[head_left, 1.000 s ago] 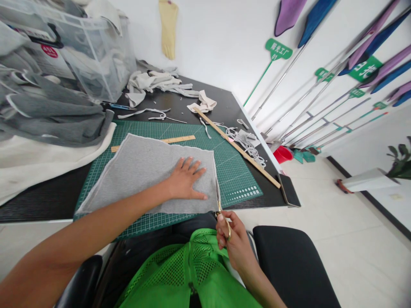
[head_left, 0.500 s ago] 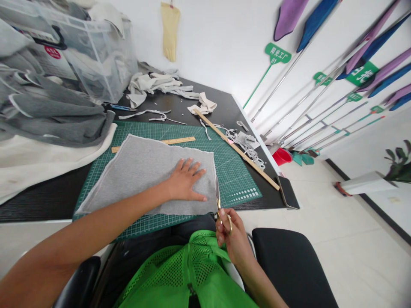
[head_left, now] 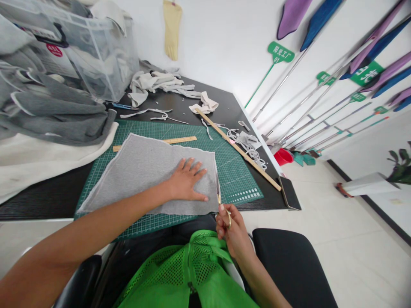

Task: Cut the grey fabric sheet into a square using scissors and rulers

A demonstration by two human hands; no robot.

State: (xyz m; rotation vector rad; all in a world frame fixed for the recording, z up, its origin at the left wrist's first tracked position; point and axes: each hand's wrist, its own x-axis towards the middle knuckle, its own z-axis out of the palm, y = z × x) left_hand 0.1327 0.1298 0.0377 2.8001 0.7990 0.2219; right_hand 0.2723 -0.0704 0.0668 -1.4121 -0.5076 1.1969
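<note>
A piece of light grey fabric (head_left: 144,167) lies flat on a green cutting mat (head_left: 239,177). My left hand (head_left: 186,182) rests on it near its right end, fingers spread and palm down. In my right hand (head_left: 231,226) is a pair of scissors (head_left: 219,194) with gold-coloured handles, fingers through the loops. The blades run along the fabric's right edge, pointing away from me. A short wooden ruler (head_left: 180,140) is partly hidden under the fabric's far edge.
A long wooden ruler (head_left: 239,149) lies diagonally at the right beside scrap strips (head_left: 245,141). A phone (head_left: 290,193) sits at the table's right corner. Grey cloth (head_left: 64,109) and a clear plastic bin (head_left: 105,64) stand at the left. More scraps (head_left: 157,83) lie at the back.
The scissors' handles have come closer together in my right hand, and the blades look more closed. My left hand stays in place on the fabric. The whole view has shifted slightly.
</note>
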